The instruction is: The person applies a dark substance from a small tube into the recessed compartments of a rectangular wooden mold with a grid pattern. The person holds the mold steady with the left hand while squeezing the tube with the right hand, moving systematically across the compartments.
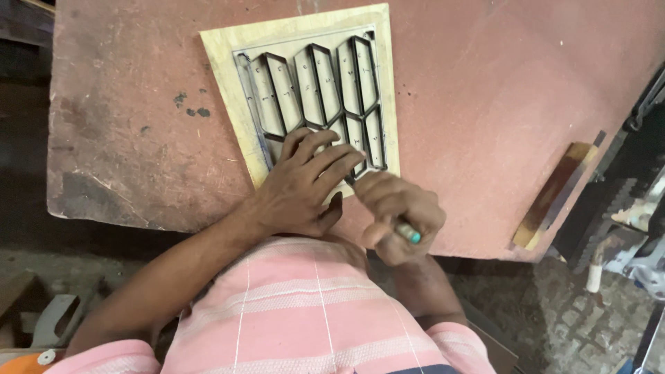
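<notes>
A pale wooden board (pixel 228 62) lies on a reddish worktable (pixel 499 90). On the board sits a dark metal stencil (pixel 315 86) of long hexagon cells. My left hand (pixel 305 183) presses flat on the near part of the stencil, fingers spread. My right hand (pixel 398 215) is closed around a pen (pixel 410 234) with a teal end, at the board's near right corner. The pen's tip is hidden under my fingers.
A narrow wooden strip (pixel 554 197) lies at the table's right edge. Dark tools and machine parts (pixel 623 208) crowd the right side. The floor (pixel 547 318) below is rough and paved. Dark stains (pixel 190 104) mark the tabletop left of the board.
</notes>
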